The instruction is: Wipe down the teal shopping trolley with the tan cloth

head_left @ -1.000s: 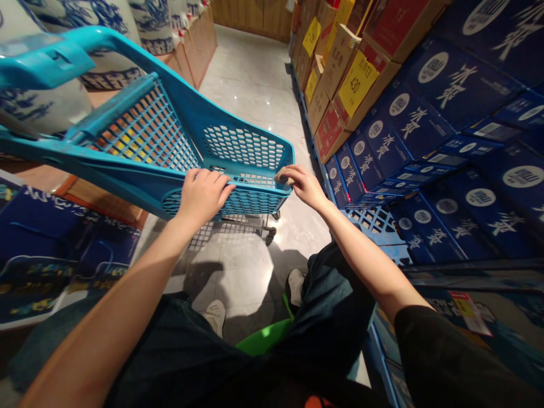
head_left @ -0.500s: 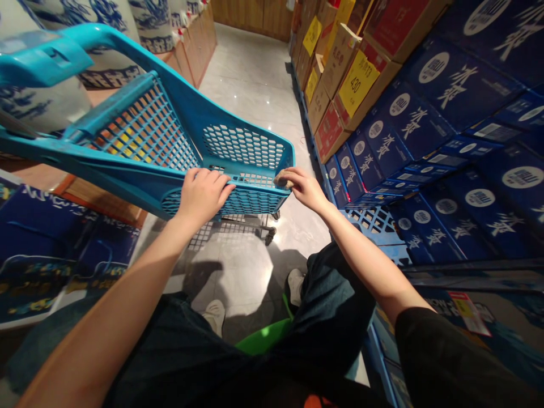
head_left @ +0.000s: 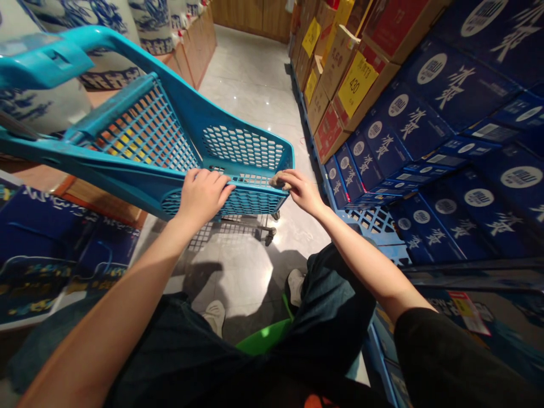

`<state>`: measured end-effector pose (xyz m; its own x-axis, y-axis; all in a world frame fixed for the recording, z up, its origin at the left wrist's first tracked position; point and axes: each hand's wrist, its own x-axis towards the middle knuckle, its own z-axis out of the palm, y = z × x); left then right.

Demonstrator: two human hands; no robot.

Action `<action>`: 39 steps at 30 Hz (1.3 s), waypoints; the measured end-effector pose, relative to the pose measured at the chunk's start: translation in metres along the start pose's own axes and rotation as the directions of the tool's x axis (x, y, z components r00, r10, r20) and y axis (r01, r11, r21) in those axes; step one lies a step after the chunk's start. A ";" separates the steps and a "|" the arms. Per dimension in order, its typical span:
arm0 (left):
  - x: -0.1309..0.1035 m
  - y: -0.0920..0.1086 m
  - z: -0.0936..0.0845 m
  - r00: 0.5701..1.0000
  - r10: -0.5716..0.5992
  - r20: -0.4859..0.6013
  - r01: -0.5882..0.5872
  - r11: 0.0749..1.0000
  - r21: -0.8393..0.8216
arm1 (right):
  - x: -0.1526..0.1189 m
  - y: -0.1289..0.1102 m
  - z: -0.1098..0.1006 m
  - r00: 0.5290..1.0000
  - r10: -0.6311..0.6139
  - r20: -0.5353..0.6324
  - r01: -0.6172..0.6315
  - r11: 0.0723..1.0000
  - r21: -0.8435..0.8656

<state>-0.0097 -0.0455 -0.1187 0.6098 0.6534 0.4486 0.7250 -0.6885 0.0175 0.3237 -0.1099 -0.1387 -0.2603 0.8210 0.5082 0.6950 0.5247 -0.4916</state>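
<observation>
A blue plastic shopping cart (head_left: 246, 147) stands sideways before me, its handle at the upper left. My left hand (head_left: 202, 195) is wrapped over the near top rim of the basket, holding it. At the basket's front corner, my right hand (head_left: 302, 190) pinches a crumpled brownish-grey cloth (head_left: 278, 180) against the rim. Part of the cloth is hidden under the fingers. Through the basket's lattice sides I see only the floor and shelves beyond.
Stacked blue cartons (head_left: 408, 124) line the right side on a blue plastic pallet (head_left: 374, 224). Farther along are brown cartons with yellow price signs (head_left: 355, 85). Blue-and-white jars (head_left: 151, 25) stand at left. Something green (head_left: 266, 337) sits between my legs. The tiled floor (head_left: 242, 62) runs ahead.
My right hand and the cloth have slid slightly left along the basket's rim. The left hand and the cart have stayed in place.
</observation>
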 end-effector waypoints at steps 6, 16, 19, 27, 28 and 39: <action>-0.001 -0.002 0.001 1.000 -0.007 -0.004 0.007 1.000 -0.005 | -0.007 -0.014 0.009 0.990 -0.123 0.071 0.119 0.991 0.054; 0.001 -0.001 0.002 1.000 -0.006 -0.012 0.006 1.000 -0.018 | 0.002 0.002 -0.001 0.998 -0.004 0.067 0.001 0.999 0.049; -0.001 -0.001 0.003 1.000 -0.002 -0.010 0.001 1.000 -0.006 | -0.003 -0.014 0.004 0.990 -0.090 0.108 0.082 0.994 0.079; -0.001 -0.003 0.004 1.000 0.003 -0.020 -0.003 1.000 -0.018 | 0.009 -0.001 -0.008 0.998 0.026 0.061 -0.028 0.999 0.024; -0.001 -0.002 0.004 1.000 0.000 -0.018 -0.001 1.000 -0.025 | 0.009 -0.001 -0.008 0.998 0.044 0.050 -0.045 0.999 0.020; -0.002 -0.001 0.000 1.000 -0.014 0.003 0.015 0.999 -0.032 | 0.002 -0.016 0.001 0.992 -0.070 0.108 0.065 0.997 0.050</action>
<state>-0.0109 -0.0460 -0.1199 0.6000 0.6641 0.4460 0.7232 -0.6886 0.0524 0.3109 -0.1169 -0.1307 -0.3791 0.8019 0.4618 0.6421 0.5873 -0.4927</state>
